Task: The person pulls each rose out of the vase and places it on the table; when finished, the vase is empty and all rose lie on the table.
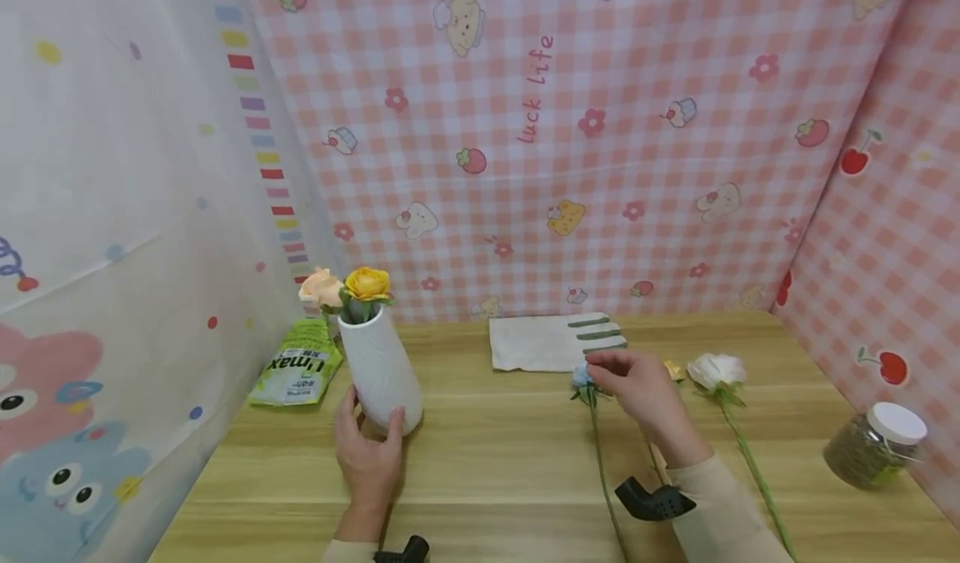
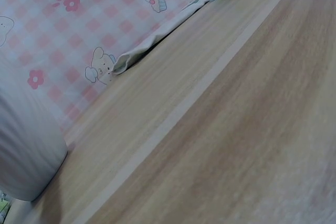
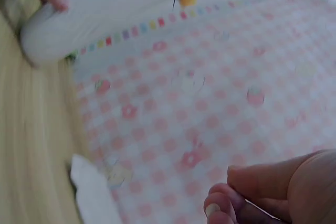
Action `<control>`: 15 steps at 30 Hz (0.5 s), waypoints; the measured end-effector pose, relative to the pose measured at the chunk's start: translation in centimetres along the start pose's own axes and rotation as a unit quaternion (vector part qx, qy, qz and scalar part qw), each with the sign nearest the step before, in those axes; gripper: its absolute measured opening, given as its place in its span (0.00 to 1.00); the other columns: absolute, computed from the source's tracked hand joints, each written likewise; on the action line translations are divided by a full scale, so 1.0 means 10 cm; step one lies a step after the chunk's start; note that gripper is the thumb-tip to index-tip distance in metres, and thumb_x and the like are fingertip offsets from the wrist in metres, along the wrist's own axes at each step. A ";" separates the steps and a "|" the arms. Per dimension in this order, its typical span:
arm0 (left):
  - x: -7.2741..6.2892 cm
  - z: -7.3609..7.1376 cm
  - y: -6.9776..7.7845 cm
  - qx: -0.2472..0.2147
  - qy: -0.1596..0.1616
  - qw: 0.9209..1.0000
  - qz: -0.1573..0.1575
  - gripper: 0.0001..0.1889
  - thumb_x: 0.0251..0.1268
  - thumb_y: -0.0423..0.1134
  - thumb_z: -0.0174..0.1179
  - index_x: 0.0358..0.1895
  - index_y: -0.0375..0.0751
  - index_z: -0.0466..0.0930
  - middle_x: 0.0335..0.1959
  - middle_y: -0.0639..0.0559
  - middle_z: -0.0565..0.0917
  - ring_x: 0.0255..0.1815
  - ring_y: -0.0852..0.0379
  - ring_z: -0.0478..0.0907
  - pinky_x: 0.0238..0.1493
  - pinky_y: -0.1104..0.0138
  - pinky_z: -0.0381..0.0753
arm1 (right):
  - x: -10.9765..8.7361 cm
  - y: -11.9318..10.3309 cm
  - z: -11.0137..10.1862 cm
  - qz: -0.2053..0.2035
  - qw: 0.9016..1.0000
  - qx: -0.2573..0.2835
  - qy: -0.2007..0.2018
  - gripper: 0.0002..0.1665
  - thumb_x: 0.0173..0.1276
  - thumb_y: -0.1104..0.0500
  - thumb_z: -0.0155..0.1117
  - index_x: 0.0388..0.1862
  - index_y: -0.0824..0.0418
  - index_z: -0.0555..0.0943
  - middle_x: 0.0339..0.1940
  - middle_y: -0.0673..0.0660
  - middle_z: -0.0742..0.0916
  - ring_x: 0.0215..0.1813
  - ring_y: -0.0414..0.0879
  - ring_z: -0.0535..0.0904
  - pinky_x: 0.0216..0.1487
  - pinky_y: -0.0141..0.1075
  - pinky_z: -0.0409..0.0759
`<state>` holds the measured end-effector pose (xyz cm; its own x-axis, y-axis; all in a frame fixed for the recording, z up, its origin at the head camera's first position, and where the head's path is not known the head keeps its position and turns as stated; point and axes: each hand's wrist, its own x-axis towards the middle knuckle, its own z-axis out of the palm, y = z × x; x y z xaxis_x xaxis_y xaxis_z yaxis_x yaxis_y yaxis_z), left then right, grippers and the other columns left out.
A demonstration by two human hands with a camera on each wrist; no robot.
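My left hand (image 1: 369,463) grips the lower part of a white ribbed vase (image 1: 380,371), fingers at its left side and thumb across its front. The vase leans left and holds a yellow rose (image 1: 367,283) and a peach rose (image 1: 322,286). My right hand (image 1: 637,388) overlaps a light blue flower (image 1: 581,375) in the head view, fingertips right at its bloom. Its long stem runs toward the front of the table. In the right wrist view the thumb (image 3: 262,182) meets the curled fingers, and no flower shows there; I cannot tell whether they pinch it.
A white artificial flower (image 1: 717,371) and a partly hidden yellow flower (image 1: 672,371) lie at the right. Behind is a pale work glove (image 1: 532,343). A green packet (image 1: 298,367) stands left of the vase, and a white-lidded jar (image 1: 873,446) at the far right. Cloth sheets enclose the table (image 1: 495,471).
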<state>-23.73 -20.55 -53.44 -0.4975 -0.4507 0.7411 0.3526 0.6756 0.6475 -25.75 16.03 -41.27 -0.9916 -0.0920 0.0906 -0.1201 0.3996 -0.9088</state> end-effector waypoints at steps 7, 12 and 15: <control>0.02 0.00 -0.02 0.001 0.009 1.000 0.016 0.39 0.46 0.36 0.74 0.66 0.36 0.69 0.57 0.40 0.76 0.56 0.44 0.74 0.47 0.58 0.78 | 0.16 -0.61 0.23 -0.057 0.995 0.035 -0.071 0.19 0.66 0.48 0.65 0.52 0.56 0.83 0.50 0.54 0.85 0.49 0.48 0.79 0.46 0.42 0.80; 0.02 0.02 -0.03 -0.007 0.019 0.999 0.028 0.39 0.45 0.35 0.75 0.65 0.36 0.70 0.57 0.40 0.76 0.55 0.42 0.74 0.46 0.61 0.76 | 0.30 -0.97 0.56 -0.122 0.987 0.048 -0.088 0.14 0.66 0.49 0.66 0.48 0.51 0.85 0.46 0.49 0.86 0.45 0.46 0.80 0.40 0.42 0.80; 0.00 0.00 -0.01 -0.004 0.013 1.000 0.020 0.39 0.46 0.36 0.74 0.65 0.36 0.69 0.57 0.40 0.76 0.55 0.42 0.74 0.46 0.57 0.77 | 0.37 -1.12 0.78 -0.135 0.984 0.056 -0.098 0.13 0.64 0.49 0.67 0.46 0.50 0.85 0.43 0.46 0.87 0.44 0.44 0.81 0.40 0.42 0.81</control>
<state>-23.80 -20.61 -53.56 -0.4626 -0.4386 0.7704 0.3784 0.6882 0.6190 -27.73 4.08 -33.88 -0.8947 -0.3598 0.2648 -0.3611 0.2334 -0.9028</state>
